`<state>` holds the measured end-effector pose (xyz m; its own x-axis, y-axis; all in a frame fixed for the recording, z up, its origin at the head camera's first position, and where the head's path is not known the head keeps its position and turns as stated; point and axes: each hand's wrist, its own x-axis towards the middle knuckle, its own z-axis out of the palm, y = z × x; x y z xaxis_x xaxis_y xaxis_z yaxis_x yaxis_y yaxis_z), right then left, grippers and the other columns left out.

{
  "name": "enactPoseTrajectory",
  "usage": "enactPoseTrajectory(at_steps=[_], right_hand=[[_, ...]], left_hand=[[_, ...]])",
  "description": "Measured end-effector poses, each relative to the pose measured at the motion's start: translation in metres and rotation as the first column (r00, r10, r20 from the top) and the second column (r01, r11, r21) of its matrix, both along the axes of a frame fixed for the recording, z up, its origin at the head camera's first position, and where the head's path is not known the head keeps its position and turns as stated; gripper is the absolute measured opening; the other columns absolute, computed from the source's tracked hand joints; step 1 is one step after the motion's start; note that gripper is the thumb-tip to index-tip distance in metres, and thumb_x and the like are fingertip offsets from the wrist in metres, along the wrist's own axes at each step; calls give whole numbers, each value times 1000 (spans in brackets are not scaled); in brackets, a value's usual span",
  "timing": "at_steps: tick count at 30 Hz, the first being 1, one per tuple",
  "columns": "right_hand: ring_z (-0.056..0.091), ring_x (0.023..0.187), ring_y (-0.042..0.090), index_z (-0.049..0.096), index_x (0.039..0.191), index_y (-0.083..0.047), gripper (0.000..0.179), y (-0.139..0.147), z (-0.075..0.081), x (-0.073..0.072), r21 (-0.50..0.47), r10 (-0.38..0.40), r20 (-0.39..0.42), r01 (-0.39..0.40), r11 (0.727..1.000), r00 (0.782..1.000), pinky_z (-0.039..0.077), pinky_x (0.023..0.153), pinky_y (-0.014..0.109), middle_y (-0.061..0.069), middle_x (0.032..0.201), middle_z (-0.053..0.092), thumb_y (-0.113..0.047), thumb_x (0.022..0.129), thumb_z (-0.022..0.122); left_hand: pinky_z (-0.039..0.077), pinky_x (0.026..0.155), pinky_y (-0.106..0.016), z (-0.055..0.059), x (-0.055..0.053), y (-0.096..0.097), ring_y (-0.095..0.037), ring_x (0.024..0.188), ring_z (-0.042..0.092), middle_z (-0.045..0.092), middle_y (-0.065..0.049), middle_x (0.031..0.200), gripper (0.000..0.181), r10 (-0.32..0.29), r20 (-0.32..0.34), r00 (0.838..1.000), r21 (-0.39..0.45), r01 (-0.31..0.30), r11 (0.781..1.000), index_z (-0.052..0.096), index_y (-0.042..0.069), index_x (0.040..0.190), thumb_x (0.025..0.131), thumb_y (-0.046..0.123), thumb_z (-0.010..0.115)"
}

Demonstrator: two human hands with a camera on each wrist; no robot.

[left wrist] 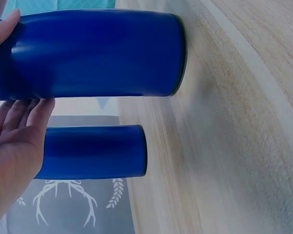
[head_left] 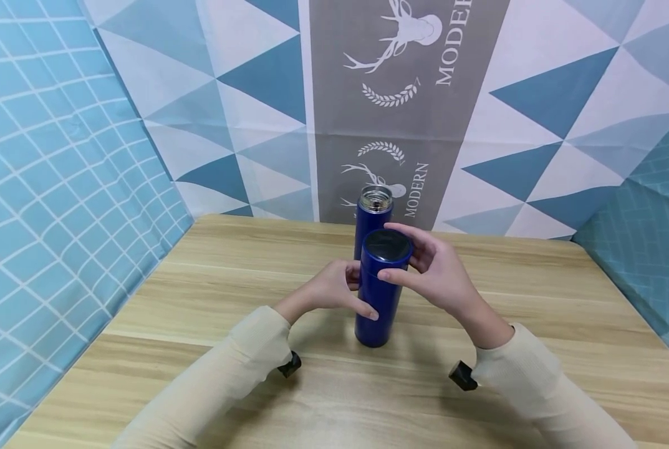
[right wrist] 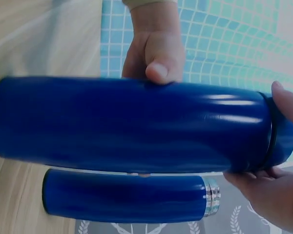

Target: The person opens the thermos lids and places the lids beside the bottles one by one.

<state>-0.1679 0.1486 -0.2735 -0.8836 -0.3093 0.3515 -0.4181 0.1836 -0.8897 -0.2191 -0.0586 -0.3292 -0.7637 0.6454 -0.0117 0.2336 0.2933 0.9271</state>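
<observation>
A dark blue thermos bottle (head_left: 380, 299) stands upright on the table in front of me, its lid (head_left: 388, 246) with a black top seated on it. My left hand (head_left: 332, 288) grips the middle of this bottle from the left, thumb across the front. From the right, my right hand (head_left: 438, 273) holds the lid, thumb near the seam and fingers round the far side. In the right wrist view a thin dark seam runs between bottle and lid (right wrist: 284, 134). Just behind stands a second blue thermos bottle (head_left: 370, 221) without a lid, its steel neck (head_left: 376, 199) exposed; neither hand holds it.
The light wooden table (head_left: 244, 249) ends at a wall covering (head_left: 267, 93) with triangles and deer heads, close behind the second bottle. Blue gridded cloth (head_left: 48, 187) borders the left side. Black wrist straps (head_left: 463, 376) stick out below both sleeves.
</observation>
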Motion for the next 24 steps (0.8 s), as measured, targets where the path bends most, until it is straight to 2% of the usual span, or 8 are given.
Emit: enactPoseTrajectory(at_steps=[5,10,18,24], right_hand=[[64,108,1,47,139,-6,69,3,-1,-4,16,19,20,-19,1000,1000,52,94,16,16,136,56,-5,78,78],[63,110,3,46,139,-5,71,6,-1,-9,7,72,47,-73,997,996,51,95,17,16,138,55,-5,77,79],[62,112,4,47,139,-4,70,9,-1,-15,8,119,67,-120,993,991,52,94,18,8,133,59,-5,77,79],[64,110,4,47,137,0,67,12,-2,-19,14,158,56,-159,987,986,53,93,19,21,135,56,-4,78,77]], left_hand=[[50,102,-32,0,0,0,-22,113,66,66,-14,123,61,-2,5,1000,12,2,1000,59,1,123,67,5,84],[51,102,-32,-1,1,0,-22,114,66,67,-14,123,60,-5,10,1000,20,4,1000,59,1,123,68,4,84],[49,104,-33,-3,0,0,-21,117,64,65,-11,126,63,-3,20,1000,20,3,1000,58,3,125,67,4,84],[49,104,-32,-3,0,1,-21,117,64,65,-11,127,63,-2,23,1000,11,1,1000,58,4,125,67,4,84]])
